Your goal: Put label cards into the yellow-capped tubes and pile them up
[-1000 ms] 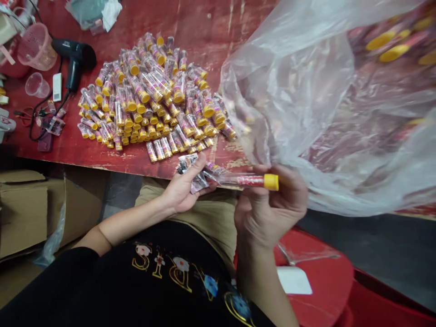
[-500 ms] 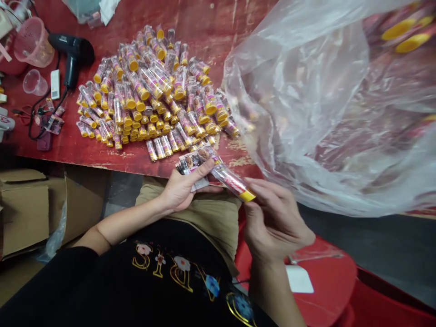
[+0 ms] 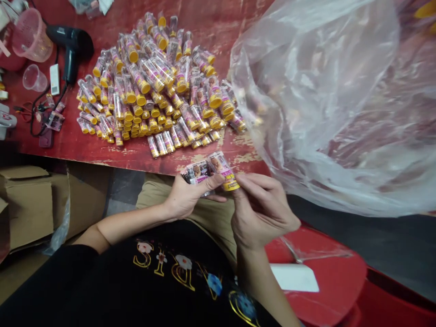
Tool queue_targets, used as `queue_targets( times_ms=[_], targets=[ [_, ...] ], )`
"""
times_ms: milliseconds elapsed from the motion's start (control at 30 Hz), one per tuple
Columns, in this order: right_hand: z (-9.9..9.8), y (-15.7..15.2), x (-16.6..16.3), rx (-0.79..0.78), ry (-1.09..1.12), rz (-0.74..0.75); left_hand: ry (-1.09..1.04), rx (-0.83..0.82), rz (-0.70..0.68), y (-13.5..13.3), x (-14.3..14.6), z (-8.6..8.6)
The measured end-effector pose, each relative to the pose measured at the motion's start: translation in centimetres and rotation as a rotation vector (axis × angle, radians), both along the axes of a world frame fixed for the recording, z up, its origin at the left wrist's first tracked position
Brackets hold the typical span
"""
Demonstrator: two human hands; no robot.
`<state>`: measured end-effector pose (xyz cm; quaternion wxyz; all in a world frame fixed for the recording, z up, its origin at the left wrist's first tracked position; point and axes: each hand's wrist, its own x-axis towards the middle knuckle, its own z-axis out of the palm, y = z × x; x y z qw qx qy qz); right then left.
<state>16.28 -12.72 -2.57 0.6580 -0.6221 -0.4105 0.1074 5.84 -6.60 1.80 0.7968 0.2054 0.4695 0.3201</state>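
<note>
My left hand (image 3: 185,195) is closed round a small stack of printed labels (image 3: 198,171), its thumb lying across them. Just above that thumb stands a small clear tube (image 3: 223,170) with a picture print and a yellow lower end. My right hand (image 3: 260,206) pinches this yellow end between thumb and fingers. The print sits over the tube's length; whether it wraps all the way round is not visible. On the table ahead lies a large pile of similar tubes (image 3: 153,77) with yellow ends, a short row of them at its near edge.
A big clear plastic bag (image 3: 299,104) covers the right of the red table (image 3: 112,156). At the left are a black hair dryer (image 3: 70,45), a pink basket (image 3: 32,36) and a clear cup (image 3: 35,78). Cardboard boxes (image 3: 29,209) stand below left, a red stool (image 3: 327,281) below right.
My right hand has moved left and slightly up, bringing the tube close to my left thumb. The picture print now covers the tube, where red lettering showed before.
</note>
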Motion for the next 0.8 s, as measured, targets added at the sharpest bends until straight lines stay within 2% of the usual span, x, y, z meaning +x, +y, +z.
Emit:
queue_targets(
  times_ms=[467, 533, 600, 667, 733, 800],
  targets=[
    [-1.0, 1.0, -1.8, 0.011, 0.05, -0.019, -0.019, 0.011, 0.036, -0.1, -1.0, -0.8],
    [-1.0, 0.8, -2.1, -0.035, 0.075, 0.053, 0.0, 0.006, 0.068, 0.1, -1.8, -1.3],
    [-1.0, 0.4, -1.6, -0.094, 0.113, 0.159, 0.067, 0.015, 0.132, 0.9, -3.8, -1.7],
    [-1.2, 0.0, 0.2, -0.129, 0.116, 0.182, 0.214, 0.047, 0.219, 2.1, -6.9, -2.0],
    [-1.8, 0.0, 4.0, -0.131, 0.066, 0.055, 0.446, 0.128, 0.335, 3.8, -10.3, -2.4],
    [-2.4, 0.7, 9.7, -0.149, 0.058, -0.096, 0.645, 0.185, 0.377, 5.9, -12.8, -3.2]
  ],
)
